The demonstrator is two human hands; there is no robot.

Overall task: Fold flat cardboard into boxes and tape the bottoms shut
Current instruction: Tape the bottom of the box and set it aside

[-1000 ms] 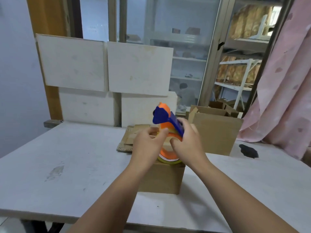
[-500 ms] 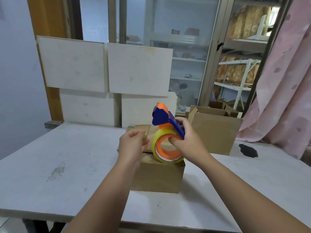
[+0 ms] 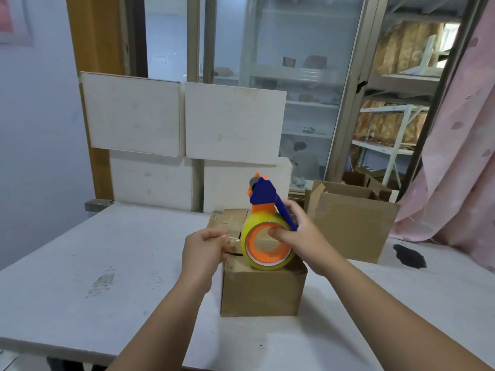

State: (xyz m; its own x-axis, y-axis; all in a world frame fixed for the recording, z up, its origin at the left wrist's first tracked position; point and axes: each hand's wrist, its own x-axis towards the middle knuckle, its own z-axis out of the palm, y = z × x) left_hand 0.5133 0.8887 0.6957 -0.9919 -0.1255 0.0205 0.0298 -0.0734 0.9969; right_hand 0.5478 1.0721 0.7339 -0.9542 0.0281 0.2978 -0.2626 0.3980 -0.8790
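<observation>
Right hand [image 3: 304, 243] grips tape dispenser [image 3: 263, 211], thumb hooked inside the roll's orange core. Dispenser sits on top of the small cardboard box [image 3: 262, 290], mid-counter [image 3: 107, 250]. Left hand [image 3: 203, 253] pinches the clear tape end [image 3: 233, 239] just left of the roll. Second box [image 3: 348, 226], open, stands behind to the right.

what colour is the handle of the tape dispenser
Dark blue handle on the orange tape dispenser; clearest in the head view.
</observation>
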